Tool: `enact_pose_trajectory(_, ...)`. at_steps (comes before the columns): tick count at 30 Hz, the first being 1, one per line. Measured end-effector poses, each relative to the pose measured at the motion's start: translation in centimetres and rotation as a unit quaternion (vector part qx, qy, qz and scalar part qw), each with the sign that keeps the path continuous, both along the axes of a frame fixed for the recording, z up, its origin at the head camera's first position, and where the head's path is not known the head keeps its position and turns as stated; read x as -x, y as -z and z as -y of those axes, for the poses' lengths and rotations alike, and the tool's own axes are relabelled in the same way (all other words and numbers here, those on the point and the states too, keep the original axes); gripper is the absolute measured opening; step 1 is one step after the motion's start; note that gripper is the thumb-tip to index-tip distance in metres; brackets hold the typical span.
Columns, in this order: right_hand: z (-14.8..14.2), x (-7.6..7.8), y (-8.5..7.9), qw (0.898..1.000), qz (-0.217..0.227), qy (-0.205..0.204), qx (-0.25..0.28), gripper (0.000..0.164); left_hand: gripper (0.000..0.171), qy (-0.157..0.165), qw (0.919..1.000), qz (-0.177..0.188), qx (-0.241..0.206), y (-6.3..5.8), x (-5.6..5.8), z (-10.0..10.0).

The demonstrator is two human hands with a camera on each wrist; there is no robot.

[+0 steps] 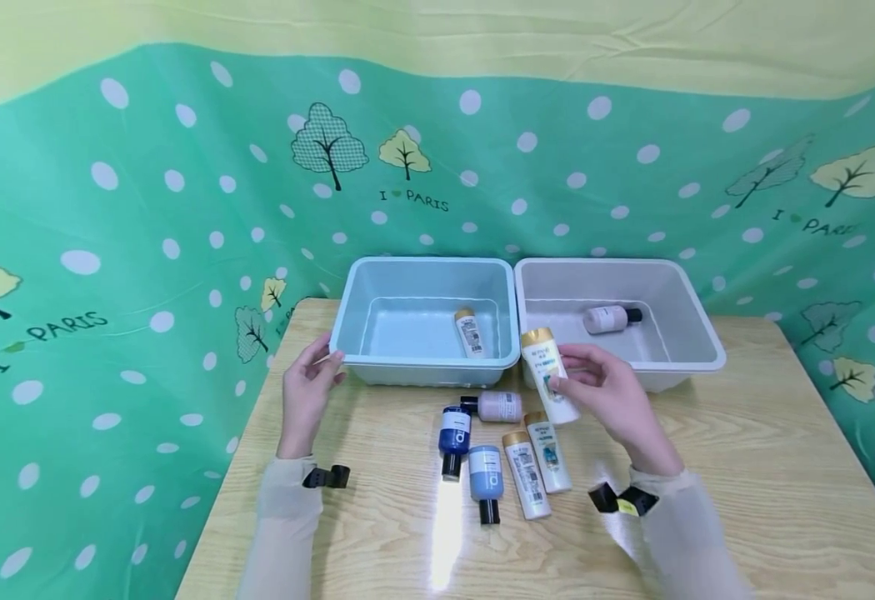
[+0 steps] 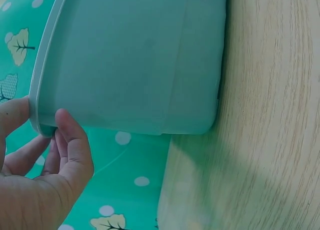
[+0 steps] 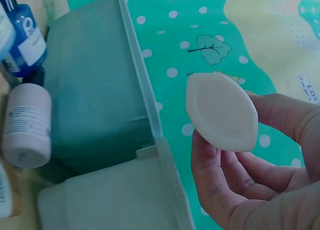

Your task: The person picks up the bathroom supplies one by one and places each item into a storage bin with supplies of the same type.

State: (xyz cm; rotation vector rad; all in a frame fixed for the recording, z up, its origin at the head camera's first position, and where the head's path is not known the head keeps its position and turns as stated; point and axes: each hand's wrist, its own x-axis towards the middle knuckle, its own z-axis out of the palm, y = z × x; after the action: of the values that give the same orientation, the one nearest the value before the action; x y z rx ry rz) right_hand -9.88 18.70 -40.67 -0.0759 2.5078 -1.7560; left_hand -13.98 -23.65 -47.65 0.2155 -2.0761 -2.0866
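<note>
My right hand [image 1: 613, 396] grips a white shampoo bottle with a gold cap [image 1: 545, 373], tilted above the near rim of the grey bin [image 1: 632, 367]. In the right wrist view, the bottle's flat base [image 3: 222, 112] faces the camera, held between thumb and fingers. At its near left corner, the light blue bin [image 1: 422, 363] has its rim pinched by my left hand [image 1: 308, 396]; the left wrist view shows thumb and fingertips on that rim. A small gold-capped bottle [image 1: 470, 335] lies inside the blue bin. Inside the grey bin lies a pinkish bottle with a black cap [image 1: 606, 319].
On the wooden table [image 1: 377, 500], before the bins, lie a pink bottle [image 1: 499, 407], a dark blue bottle [image 1: 455, 429], a light blue bottle [image 1: 486, 472] and two white gold-capped bottles [image 1: 526, 475]. A green patterned cloth [image 1: 445, 125] hangs behind.
</note>
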Motion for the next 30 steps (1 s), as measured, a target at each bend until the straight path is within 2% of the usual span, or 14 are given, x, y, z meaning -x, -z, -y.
enact_pose_trajectory(6,1.0,3.3,-1.9,1.000,-0.011,-0.018,0.010,0.054,0.049,0.001,1.0000,0.003,-0.002,0.0,0.0,-0.1)
enact_pose_trajectory(12,2.7,6.4,-3.8,0.999,0.003,-0.046,0.010,0.056,0.050,-0.002,1.0000,0.006,-0.005,0.1,0.0,0.0)
enact_pose_trajectory(19,5.7,11.3,-5.6,0.997,0.014,-0.070,0.041,0.051,0.049,-0.001,1.0000,0.005,-0.003,0.1,-0.1,0.0)
enact_pose_trajectory(24,7.8,14.8,-5.9,0.996,0.037,-0.082,0.022,0.047,0.051,-0.001,1.0000,0.003,0.000,0.2,-0.1,0.0)
enact_pose_trajectory(30,10.3,18.2,-4.8,0.992,0.068,-0.102,0.010,0.046,0.048,0.002,1.0000,-0.009,0.000,0.3,-0.2,0.0)
